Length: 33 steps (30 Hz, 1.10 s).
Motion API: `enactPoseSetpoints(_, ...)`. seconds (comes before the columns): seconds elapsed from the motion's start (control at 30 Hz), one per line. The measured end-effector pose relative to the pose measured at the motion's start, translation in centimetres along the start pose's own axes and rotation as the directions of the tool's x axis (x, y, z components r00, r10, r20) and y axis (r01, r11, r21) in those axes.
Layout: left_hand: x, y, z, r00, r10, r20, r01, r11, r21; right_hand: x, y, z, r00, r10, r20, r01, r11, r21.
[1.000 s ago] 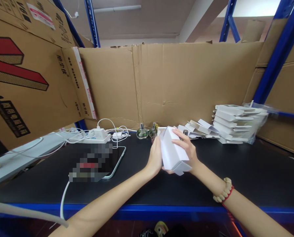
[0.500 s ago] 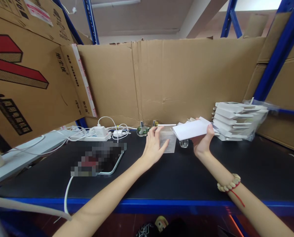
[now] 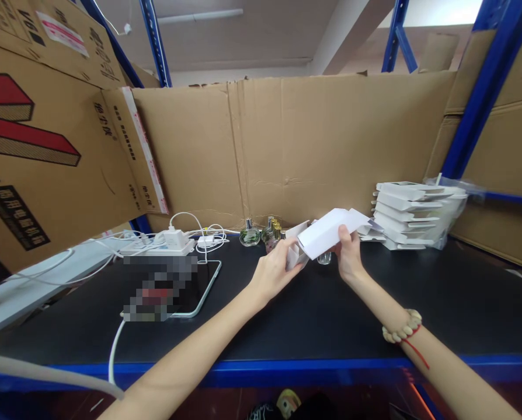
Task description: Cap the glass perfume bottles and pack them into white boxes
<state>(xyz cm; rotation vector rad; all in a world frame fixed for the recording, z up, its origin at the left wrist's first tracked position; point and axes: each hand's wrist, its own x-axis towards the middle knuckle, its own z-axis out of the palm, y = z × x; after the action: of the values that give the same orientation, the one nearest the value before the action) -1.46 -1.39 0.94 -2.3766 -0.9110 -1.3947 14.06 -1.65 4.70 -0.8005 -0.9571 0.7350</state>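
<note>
My left hand (image 3: 275,269) is closed around a white-grey box (image 3: 292,255), its fingers over the near side and its thumb below. Gripped in my right hand (image 3: 348,256) is a white folded carton (image 3: 331,230), tilted, its left end close against the box; whether they touch or fit together I cannot tell. Under the carton, the base of a clear glass piece (image 3: 324,258) shows on the black mat. Behind my left hand stand several small bottles with gold caps (image 3: 275,226) and a round glass bottle with a green pattern (image 3: 250,234).
At the right rises a stack of white cartons (image 3: 407,216) beside clear plastic wrap. On the left lie a tablet-like device (image 3: 204,291), a power strip (image 3: 156,247) and tangled white cables (image 3: 215,236). Cardboard panels (image 3: 331,134) wall in the black-topped shelf with its blue front edge (image 3: 309,370).
My left hand has closed on the standing box, which has tilted. My right hand has brought the white carton leftward and down, against the box. The view has shifted slightly.
</note>
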Motion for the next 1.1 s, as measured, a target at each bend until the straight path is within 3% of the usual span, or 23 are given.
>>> enactPoseSetpoints(0.13,0.0,0.1,0.3,0.991,0.094,-0.095,-0.089,0.995,0.054,-0.3,-0.2,0.0,0.989,-0.139,-0.053,0.134,0.988,-0.081)
enactPoseSetpoints(0.23,0.0,0.2,0.4,0.977,0.164,-0.133,-0.154,0.985,0.077,-0.3,0.1,-0.1,0.977,-0.213,0.005,0.212,0.97,-0.121)
enactPoseSetpoints(0.57,0.0,0.6,0.7,0.953,0.249,-0.172,-0.228,0.965,0.133,0.1,0.8,-1.0,0.954,-0.268,0.134,0.299,0.878,-0.375)
enactPoseSetpoints(0.7,-0.4,0.5,0.8,0.978,0.148,-0.149,-0.139,0.988,0.073,-0.4,1.3,-0.9,0.91,-0.317,0.266,0.413,0.742,-0.528)
enactPoseSetpoints(0.87,-0.5,0.2,0.5,0.985,-0.159,-0.061,0.151,0.982,-0.117,-0.1,2.0,-1.3,0.797,-0.285,0.532,0.584,0.589,-0.559)
enactPoseSetpoints(0.97,-0.3,0.0,0.3,0.976,-0.21,-0.055,0.195,0.96,-0.201,0.1,2.7,-1.6,0.789,-0.19,0.585,0.561,0.613,-0.557)
enactPoseSetpoints(1.1,0.0,0.0,0.3,0.968,-0.246,-0.044,0.22,0.923,-0.316,-0.1,3.3,-1.4,0.772,-0.116,0.625,0.457,0.785,-0.418)
